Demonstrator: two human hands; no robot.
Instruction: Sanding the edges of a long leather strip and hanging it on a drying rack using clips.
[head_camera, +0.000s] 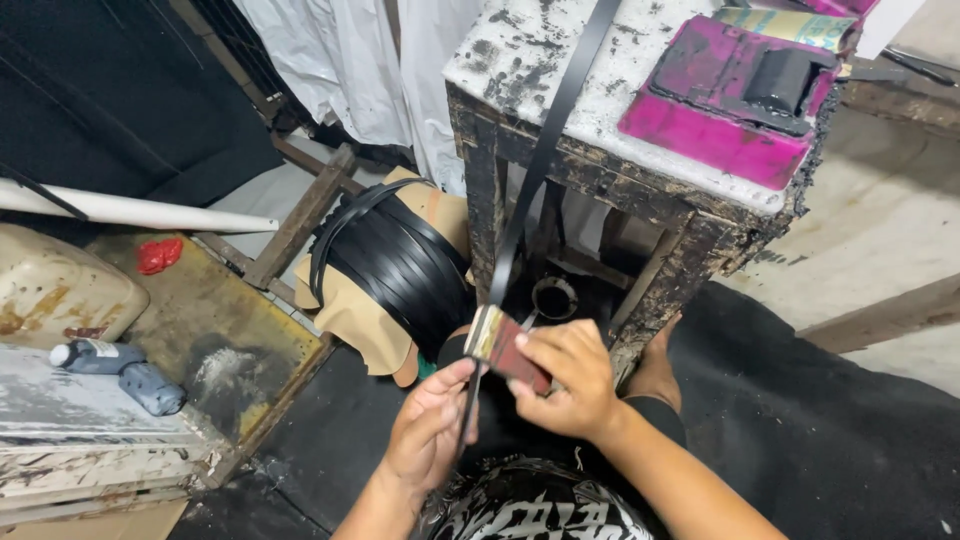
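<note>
Long black flat strap running far-to-near off stained table, long axis toward body. Right hand pinching small red-brown brush block against strap. Left hand pinching strap just below, nearer.

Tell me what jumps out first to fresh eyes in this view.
The bright pink tray on the stained white table at upper right. A black strap runs down from the table to the hands, where the right hand holds a brush and the left hand pinches the strap.
</note>
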